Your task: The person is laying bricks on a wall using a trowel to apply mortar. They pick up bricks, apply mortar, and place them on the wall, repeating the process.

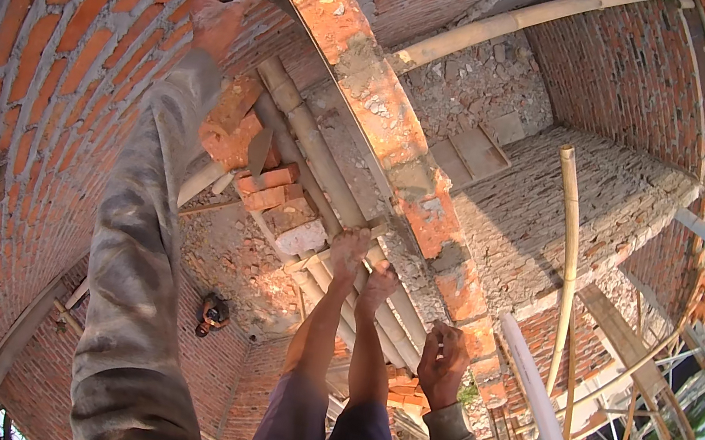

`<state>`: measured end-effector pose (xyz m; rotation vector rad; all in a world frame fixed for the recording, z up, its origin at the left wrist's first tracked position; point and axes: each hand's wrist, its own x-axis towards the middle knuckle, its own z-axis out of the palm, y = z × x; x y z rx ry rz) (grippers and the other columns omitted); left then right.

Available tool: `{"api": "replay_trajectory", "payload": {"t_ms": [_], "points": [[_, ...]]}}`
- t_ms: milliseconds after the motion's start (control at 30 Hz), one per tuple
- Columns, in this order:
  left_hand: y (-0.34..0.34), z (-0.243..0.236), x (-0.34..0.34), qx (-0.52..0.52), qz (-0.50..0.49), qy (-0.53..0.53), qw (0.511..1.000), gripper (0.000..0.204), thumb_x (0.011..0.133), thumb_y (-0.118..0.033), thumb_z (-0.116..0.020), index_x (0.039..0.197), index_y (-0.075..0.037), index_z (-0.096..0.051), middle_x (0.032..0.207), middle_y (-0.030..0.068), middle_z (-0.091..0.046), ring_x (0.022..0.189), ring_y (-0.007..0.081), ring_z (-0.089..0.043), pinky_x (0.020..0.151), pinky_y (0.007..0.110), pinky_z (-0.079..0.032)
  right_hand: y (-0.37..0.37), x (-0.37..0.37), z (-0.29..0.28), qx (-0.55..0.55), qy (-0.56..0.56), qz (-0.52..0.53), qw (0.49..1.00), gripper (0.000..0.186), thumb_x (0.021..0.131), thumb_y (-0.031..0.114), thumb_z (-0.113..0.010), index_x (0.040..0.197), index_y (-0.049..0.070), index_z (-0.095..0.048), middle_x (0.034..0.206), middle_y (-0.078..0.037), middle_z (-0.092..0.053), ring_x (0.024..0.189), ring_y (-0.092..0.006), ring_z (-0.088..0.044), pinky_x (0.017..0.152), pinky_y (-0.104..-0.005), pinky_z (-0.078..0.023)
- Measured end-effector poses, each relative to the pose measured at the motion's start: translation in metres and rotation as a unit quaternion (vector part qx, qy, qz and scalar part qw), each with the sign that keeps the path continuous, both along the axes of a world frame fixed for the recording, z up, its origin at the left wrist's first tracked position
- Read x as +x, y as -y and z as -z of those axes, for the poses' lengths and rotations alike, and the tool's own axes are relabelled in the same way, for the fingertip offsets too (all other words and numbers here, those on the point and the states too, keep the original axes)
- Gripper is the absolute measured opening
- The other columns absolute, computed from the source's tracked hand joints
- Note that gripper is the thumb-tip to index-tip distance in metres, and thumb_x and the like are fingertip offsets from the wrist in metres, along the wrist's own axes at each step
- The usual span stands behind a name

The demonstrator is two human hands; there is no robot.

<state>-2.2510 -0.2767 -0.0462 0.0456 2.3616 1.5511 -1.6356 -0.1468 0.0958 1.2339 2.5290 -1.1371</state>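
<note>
My left hand (219,13) is raised at the upper left, fingers bent at a grey strip beside the brick wall (66,28); what they hold is unclear. My right hand (444,359) is curled beside the long, narrow brick wall top (348,31) with mortar patches; anything in it is hidden. My bare feet (350,250) rest on bamboo poles (309,146). Loose bricks (280,203) are stacked left of the feet, with a grey trowel blade (258,153) above the stack.
Far below at the lower left is another person (213,313). Rubble floors (480,82) lie deep between brick walls. An upright bamboo pole (566,239), a white pipe (535,413) and plank scaffolding (611,332) stand at the right. A bamboo beam (540,13) crosses the top right.
</note>
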Motion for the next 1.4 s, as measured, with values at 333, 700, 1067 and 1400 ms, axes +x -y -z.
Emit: {"api": "replay_trajectory", "payload": {"t_ms": [333, 700, 1067, 1400], "points": [[0.014, -0.015, -0.012, 0.06, 0.048, 0.031, 0.997, 0.028, 0.101, -0.017, -0.069, 0.125, -0.002, -0.072, 0.117, 0.0052, -0.074, 0.1, 0.0118, -0.07, 0.082, 0.027, -0.057, -0.005, -0.002, 0.0, -0.028, 0.013, -0.015, 0.999, 0.016, 0.093, 0.001, -0.063, 0.109, -0.001, -0.067, 0.093, -0.02, -0.066, 0.077, -0.0365, -0.067, 0.068, -0.0447, -0.054], [0.007, -0.004, -0.041, 0.214, 0.024, 0.133, 0.967, 0.036, 0.107, -0.023, -0.063, 0.141, -0.011, -0.06, 0.133, 0.0052, -0.061, 0.123, 0.021, -0.058, 0.106, 0.041, -0.055, -0.068, -0.207, 0.045, -0.046, -0.146, -0.088, 0.984, 0.024, 0.096, 0.005, -0.064, 0.118, -0.001, -0.07, 0.098, -0.017, -0.069, 0.078, -0.0269, -0.073, 0.067, -0.0347, -0.055], [0.01, -0.016, -0.039, 0.1, 0.118, 0.091, 0.984, 0.053, 0.104, -0.03, -0.057, 0.152, -0.009, -0.048, 0.14, 0.0122, -0.061, 0.123, 0.031, -0.058, 0.1, 0.051, -0.049, -0.053, -0.597, 0.138, 0.106, -0.366, -0.247, 0.891, 0.02, 0.09, 0.018, -0.064, 0.094, 0.002, -0.075, 0.088, -0.025, -0.072, 0.086, -0.0423, -0.072, 0.073, -0.0467, -0.056], [-0.002, -0.016, 0.013, 0.201, -0.163, 0.225, 0.939, 0.037, 0.108, -0.031, -0.049, 0.132, -0.008, -0.065, 0.111, 0.0086, -0.071, 0.094, 0.0247, -0.068, 0.086, 0.044, -0.059, -0.021, -0.585, 0.131, -0.067, -0.253, -0.106, 0.959, 0.023, 0.085, 0.021, -0.067, 0.083, 0.0, -0.074, 0.083, -0.025, -0.073, 0.082, -0.041, -0.072, 0.072, -0.0471, -0.056]]}}
